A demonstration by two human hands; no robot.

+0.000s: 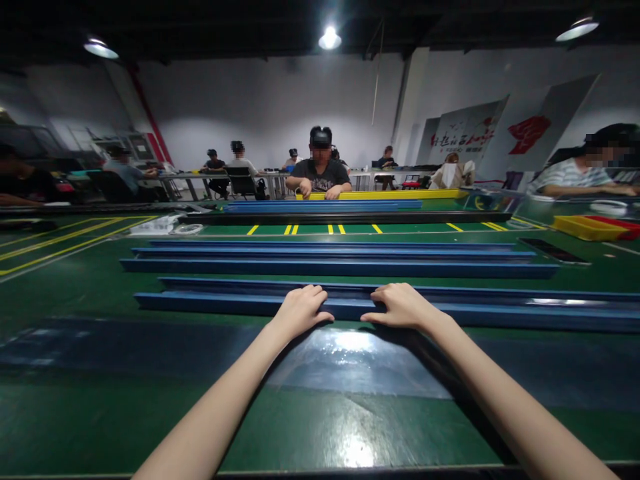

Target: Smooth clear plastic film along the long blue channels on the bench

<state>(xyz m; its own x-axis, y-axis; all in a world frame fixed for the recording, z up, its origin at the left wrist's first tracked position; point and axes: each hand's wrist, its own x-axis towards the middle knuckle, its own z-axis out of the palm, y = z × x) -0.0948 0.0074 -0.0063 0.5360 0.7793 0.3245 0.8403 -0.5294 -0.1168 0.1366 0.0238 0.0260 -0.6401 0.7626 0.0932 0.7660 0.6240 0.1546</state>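
My left hand (301,310) and my right hand (400,305) both rest on the nearest long blue rail (200,301), which lies across the green table (125,413). The fingers of each hand curl over the rail's near edge with the thumbs below, gripping it side by side near its middle. A second group of blue rails (340,260) lies parallel just beyond. A dark shiny strip (350,360) runs across the table under my forearms.
Across the table a person (320,175) holds a long yellow rail (385,195), with more blue and black rails before them. Yellow and red trays (595,227) stand at the right near another person (585,175). More people sit at tables behind.
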